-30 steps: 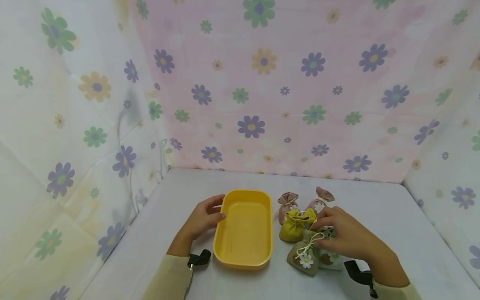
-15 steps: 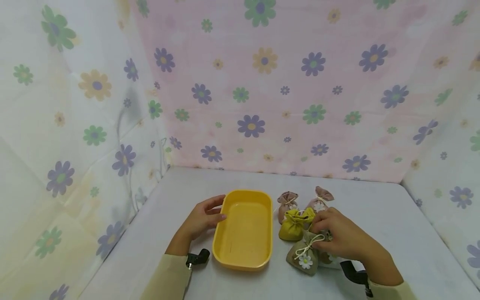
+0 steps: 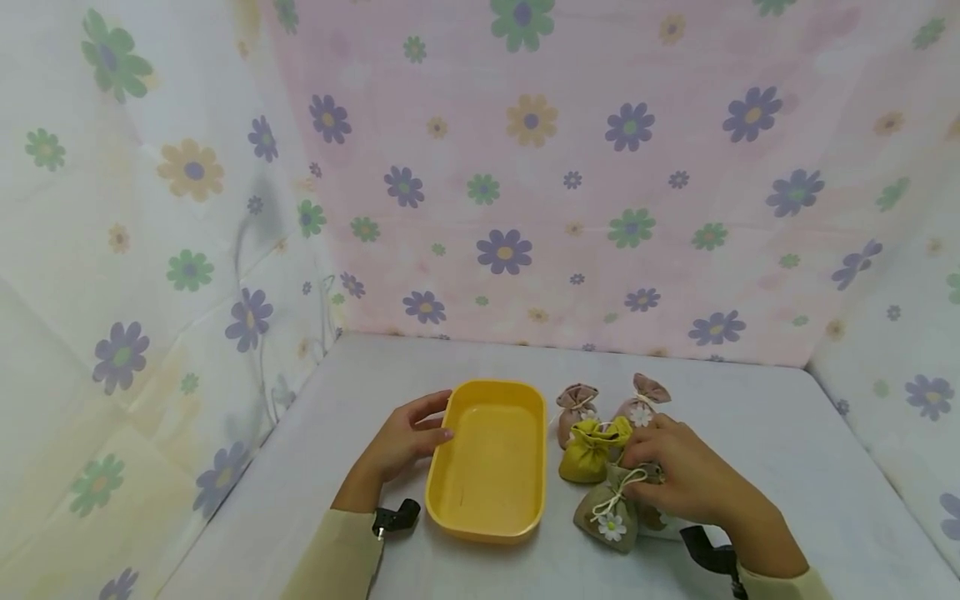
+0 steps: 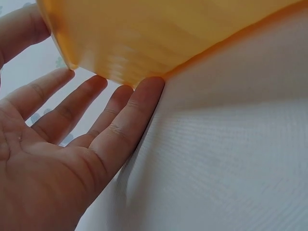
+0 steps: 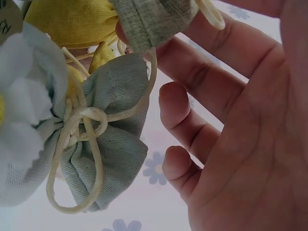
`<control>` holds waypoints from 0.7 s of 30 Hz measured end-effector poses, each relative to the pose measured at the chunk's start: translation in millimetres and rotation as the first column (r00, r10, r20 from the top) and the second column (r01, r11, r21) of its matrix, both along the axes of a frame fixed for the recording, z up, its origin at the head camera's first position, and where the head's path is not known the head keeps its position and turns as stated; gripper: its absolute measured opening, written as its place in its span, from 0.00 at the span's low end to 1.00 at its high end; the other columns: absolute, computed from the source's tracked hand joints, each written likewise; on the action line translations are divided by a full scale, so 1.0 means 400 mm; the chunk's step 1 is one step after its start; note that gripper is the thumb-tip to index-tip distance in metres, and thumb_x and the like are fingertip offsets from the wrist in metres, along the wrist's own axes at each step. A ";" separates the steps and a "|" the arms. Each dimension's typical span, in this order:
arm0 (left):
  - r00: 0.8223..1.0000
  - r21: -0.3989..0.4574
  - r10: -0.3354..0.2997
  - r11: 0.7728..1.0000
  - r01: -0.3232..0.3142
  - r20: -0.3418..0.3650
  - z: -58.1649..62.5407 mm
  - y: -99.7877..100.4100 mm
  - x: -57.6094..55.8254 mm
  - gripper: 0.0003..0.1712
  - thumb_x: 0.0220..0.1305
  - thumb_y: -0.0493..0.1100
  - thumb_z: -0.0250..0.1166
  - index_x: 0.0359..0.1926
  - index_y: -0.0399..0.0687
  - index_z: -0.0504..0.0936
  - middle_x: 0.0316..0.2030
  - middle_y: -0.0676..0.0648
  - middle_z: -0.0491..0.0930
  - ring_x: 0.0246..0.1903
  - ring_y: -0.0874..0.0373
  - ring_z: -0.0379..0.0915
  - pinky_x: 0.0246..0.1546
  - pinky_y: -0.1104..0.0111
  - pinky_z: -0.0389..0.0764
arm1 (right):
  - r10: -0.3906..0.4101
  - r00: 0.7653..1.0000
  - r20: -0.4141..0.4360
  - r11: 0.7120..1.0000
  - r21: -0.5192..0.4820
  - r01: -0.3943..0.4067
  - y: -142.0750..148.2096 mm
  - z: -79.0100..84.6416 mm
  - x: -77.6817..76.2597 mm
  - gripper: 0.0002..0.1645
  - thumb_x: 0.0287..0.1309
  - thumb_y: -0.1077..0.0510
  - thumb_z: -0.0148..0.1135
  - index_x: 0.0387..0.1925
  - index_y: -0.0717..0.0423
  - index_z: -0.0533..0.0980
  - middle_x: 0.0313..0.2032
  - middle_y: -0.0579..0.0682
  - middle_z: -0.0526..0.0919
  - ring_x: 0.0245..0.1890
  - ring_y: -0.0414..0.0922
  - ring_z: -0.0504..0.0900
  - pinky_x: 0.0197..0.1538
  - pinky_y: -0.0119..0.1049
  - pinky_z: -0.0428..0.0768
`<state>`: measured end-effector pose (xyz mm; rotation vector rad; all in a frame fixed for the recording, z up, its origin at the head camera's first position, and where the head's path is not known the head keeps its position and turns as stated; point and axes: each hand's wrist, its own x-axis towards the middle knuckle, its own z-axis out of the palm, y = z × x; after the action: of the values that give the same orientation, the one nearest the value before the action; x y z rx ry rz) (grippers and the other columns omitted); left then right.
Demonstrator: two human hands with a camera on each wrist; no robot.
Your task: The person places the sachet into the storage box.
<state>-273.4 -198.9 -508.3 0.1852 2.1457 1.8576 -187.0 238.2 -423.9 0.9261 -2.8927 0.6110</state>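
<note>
My left hand grips the left side of a yellow plastic tray, thumb at the rim and the other fingers against its outer wall. In the left wrist view the fingertips meet the tray wall. To the tray's right, my right hand pinches the gathered top of a grey-green drawstring pouch that bears a white flower. Its fabric top shows among the fingers in the right wrist view. A paler pouch with a cord bow lies beside that hand, partly hidden under it in the head view.
A mustard-yellow pouch sits just behind the held one. Two pinkish pouches stand farther back, one on the left and one on the right. Flowered cloth walls surround the white table.
My right hand has shifted slightly left, its fingers now closer over the grey-green pouch's top and covering more of the paler one. The left hand and tray stay in place.
</note>
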 end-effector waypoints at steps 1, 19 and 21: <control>1.000 0.007 -0.003 1.000 0.003 0.002 -0.001 0.001 0.000 0.42 0.57 0.43 0.78 0.71 0.67 0.74 0.72 0.54 0.72 0.66 0.48 0.76 0.56 0.58 0.86 | 0.006 1.000 -0.017 1.000 -0.003 -0.006 0.001 -0.002 0.001 0.13 0.52 0.47 0.79 0.33 0.23 0.82 0.38 0.22 0.79 0.42 0.34 0.69 0.45 0.42 0.73; 1.000 0.026 -0.013 1.000 0.013 0.015 -0.020 -0.004 -0.009 0.40 0.60 0.45 0.77 0.72 0.71 0.73 0.72 0.54 0.71 0.68 0.47 0.74 0.55 0.58 0.86 | 0.011 0.992 -0.123 0.993 -0.114 -0.025 -0.013 0.001 0.005 0.11 0.58 0.52 0.76 0.42 0.38 0.85 0.37 0.27 0.84 0.37 0.27 0.79 0.40 0.34 0.84; 1.000 0.023 -0.012 1.000 0.012 0.012 -0.020 -0.003 -0.009 0.40 0.60 0.46 0.77 0.71 0.72 0.73 0.72 0.54 0.71 0.68 0.47 0.74 0.55 0.58 0.86 | -0.010 0.988 -0.157 0.993 -0.119 -0.009 -0.016 0.007 0.009 0.11 0.57 0.52 0.77 0.41 0.37 0.85 0.36 0.25 0.83 0.36 0.26 0.78 0.40 0.35 0.83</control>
<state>-276.8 -200.3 -516.1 0.1906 2.1112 1.8725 -183.6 231.8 -421.0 0.9134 -2.6853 0.6704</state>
